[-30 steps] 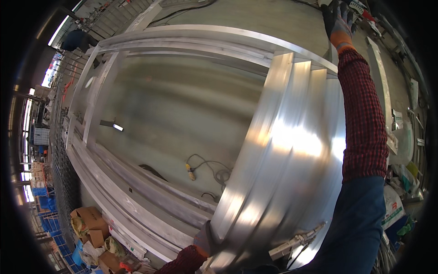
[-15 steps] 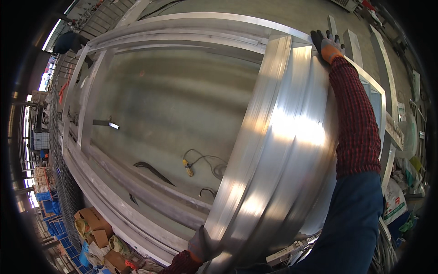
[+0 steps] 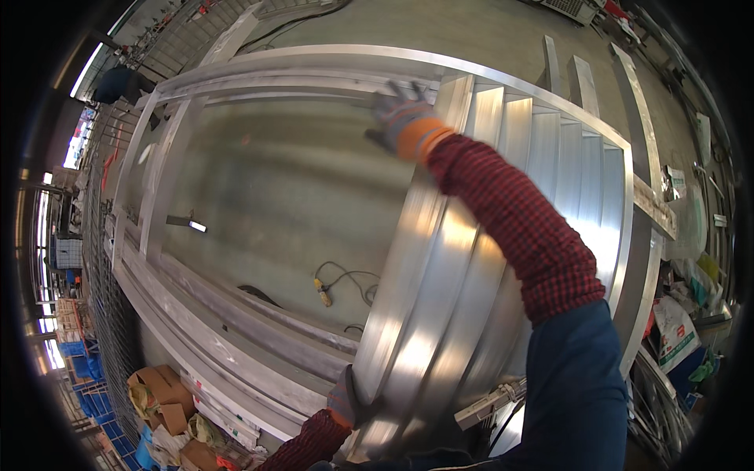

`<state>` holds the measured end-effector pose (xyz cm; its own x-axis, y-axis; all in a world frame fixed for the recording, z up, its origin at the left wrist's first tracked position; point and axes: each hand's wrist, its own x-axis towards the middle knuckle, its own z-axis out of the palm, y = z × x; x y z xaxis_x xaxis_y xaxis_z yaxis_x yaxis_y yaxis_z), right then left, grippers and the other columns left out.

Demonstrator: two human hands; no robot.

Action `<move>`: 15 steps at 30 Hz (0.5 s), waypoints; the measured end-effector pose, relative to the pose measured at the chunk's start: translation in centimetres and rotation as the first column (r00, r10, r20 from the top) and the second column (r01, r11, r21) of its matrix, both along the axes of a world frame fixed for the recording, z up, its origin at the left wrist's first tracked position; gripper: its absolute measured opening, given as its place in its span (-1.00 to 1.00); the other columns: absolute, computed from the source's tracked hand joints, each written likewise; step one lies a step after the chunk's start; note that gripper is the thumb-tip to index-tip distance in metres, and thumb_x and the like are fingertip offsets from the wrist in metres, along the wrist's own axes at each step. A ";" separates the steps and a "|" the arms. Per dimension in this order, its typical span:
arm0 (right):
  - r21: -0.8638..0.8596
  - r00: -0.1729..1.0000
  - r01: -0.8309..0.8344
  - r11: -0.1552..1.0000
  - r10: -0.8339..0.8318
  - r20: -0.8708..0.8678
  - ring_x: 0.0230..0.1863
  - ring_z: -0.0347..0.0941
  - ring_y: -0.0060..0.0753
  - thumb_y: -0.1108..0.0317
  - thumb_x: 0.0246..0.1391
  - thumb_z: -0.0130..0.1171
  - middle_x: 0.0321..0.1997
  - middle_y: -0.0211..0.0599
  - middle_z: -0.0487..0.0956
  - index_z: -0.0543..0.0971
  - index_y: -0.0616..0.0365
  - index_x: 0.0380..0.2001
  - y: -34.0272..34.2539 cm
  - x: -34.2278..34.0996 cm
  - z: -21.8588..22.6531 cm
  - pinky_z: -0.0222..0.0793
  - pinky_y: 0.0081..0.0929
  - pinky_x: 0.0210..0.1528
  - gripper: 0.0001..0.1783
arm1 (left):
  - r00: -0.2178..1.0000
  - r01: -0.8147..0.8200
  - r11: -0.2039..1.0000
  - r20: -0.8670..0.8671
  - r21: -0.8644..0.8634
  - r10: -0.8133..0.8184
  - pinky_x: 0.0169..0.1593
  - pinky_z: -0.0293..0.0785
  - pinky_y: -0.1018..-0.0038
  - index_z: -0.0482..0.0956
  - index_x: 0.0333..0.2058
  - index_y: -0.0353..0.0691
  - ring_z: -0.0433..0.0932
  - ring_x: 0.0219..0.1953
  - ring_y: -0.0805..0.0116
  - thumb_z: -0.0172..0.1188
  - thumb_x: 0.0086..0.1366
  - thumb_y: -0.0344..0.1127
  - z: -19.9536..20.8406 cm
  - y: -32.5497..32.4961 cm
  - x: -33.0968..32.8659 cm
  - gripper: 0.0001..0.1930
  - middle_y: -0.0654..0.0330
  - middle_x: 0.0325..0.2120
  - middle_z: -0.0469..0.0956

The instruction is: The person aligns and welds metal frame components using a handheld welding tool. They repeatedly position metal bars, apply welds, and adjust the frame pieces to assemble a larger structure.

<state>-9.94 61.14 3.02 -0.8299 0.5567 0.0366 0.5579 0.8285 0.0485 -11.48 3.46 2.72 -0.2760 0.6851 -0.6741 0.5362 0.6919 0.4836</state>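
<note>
A row of shiny aluminium slats [image 3: 420,271] lies overlapping across the right part of a large aluminium frame [image 3: 338,52]. My right hand [image 3: 402,118], in a grey glove with an orange cuff, is over the far rail beside the far end of the leftmost slat. Its fingers are spread and slightly blurred, with nothing in them. At the near end of that same slat, my left hand [image 3: 344,399], gloved alike, is closed around the slat's left edge; some of its fingers are hidden. Left of the slats, the floor shows through the frame.
A yellow connector on a cable [image 3: 323,292] lies on the floor inside the frame. A cardboard box [image 3: 161,392] stands among bags at lower left. Metal bars [image 3: 583,82] extend beyond the frame's far right side. A person [image 3: 122,85] is at far left.
My right hand has left the far rail on the right and swung left to the leftmost slat's far end. More slats show now. My left hand stays at the near end.
</note>
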 end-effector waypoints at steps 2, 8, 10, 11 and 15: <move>-0.040 1.000 -0.009 0.999 0.009 0.020 0.84 -0.04 0.05 -0.41 0.54 -0.08 0.83 -0.19 0.18 0.37 0.00 0.66 -3.0 -0.9 0.7 -0.35 0.29 0.83 -0.08 | 0.997 -0.034 0.996 0.066 0.079 0.029 0.21 0.68 -0.06 0.32 0.41 -0.37 0.69 0.15 -0.35 0.70 0.06 0.08 0.3 0.3 0.1 0.09 -0.32 0.13 0.63; -0.172 0.919 0.304 0.937 -0.241 0.311 0.88 -0.17 -0.02 -0.42 0.55 -0.13 0.89 -0.26 0.04 0.25 -0.05 0.73 -2.2 3.8 -0.4 -0.37 0.27 0.84 -0.05 | 0.990 -0.078 0.993 0.122 0.090 0.067 0.22 0.68 -0.04 0.34 0.39 -0.34 0.69 0.17 -0.29 0.70 0.06 0.03 0.6 0.4 -0.2 0.05 -0.28 0.15 0.63; -0.134 0.910 0.329 0.935 -0.275 0.311 0.89 -0.21 -0.04 -0.44 0.56 -0.15 0.90 -0.28 0.00 0.22 -0.07 0.75 -2.0 4.1 -1.3 -0.36 0.24 0.84 -0.04 | 0.988 -0.086 0.987 0.139 0.132 0.068 0.22 0.68 -0.03 0.35 0.39 -0.34 0.69 0.17 -0.27 0.70 0.06 0.02 0.7 0.2 -0.1 0.03 -0.26 0.15 0.63; -0.139 0.906 0.338 0.931 -0.282 0.317 0.89 -0.23 -0.04 -0.45 0.56 -0.16 0.91 -0.28 -0.02 0.21 -0.08 0.75 -1.9 3.9 -1.6 -0.35 0.23 0.84 -0.03 | 0.988 -0.079 0.984 0.143 0.159 0.056 0.22 0.68 -0.02 0.35 0.38 -0.34 0.69 0.17 -0.26 0.69 0.07 0.02 0.6 0.2 0.0 0.03 -0.25 0.15 0.63; -0.126 0.925 0.337 0.933 -0.303 0.230 0.88 -0.16 0.02 -0.46 0.56 -0.15 0.88 -0.24 0.06 0.26 -0.06 0.73 -2.5 4.3 -1.7 -0.26 0.26 0.82 -0.04 | 0.999 -0.033 0.994 0.023 0.107 0.030 0.26 0.66 0.02 0.46 0.33 -0.35 0.69 0.18 -0.22 0.70 0.08 0.02 -0.1 0.1 0.1 -0.05 -0.22 0.14 0.64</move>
